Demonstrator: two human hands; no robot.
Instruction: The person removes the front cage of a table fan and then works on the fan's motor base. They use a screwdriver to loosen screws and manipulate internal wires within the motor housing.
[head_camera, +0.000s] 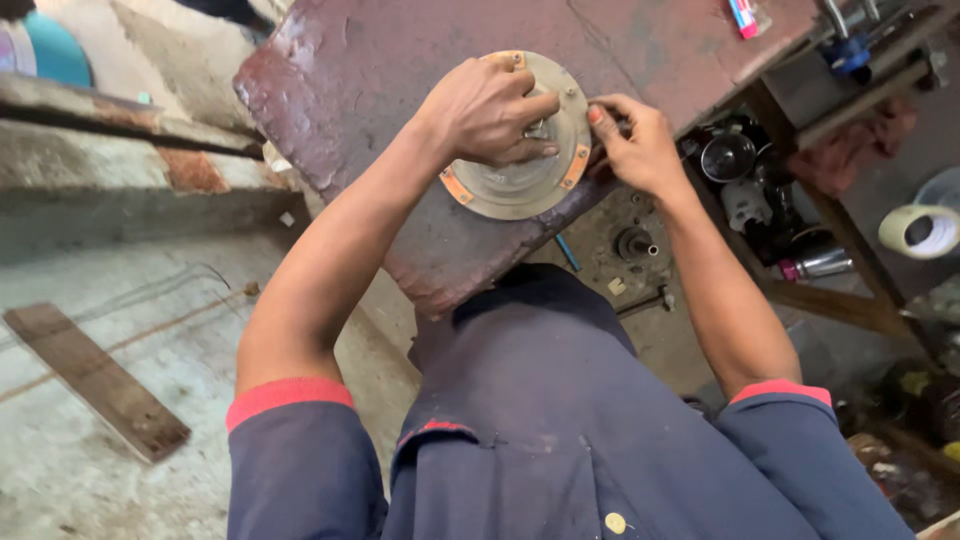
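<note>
Your left hand (492, 110) presses curled fingers onto the metal disc (520, 140) on the rusty table (380, 70); your right hand (632, 140) pinches its rim.

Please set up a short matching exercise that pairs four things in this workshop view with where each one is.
Things:
1. left hand
2. right hand
3. roll of tape
4. wooden plank

Places:
A. on the concrete floor, lower left
B. pressed on top of the round metal disc
C. at the far right edge of the view
D. pinching at the disc's right rim

Pairs: 1-B, 2-D, 3-C, 4-A
</note>
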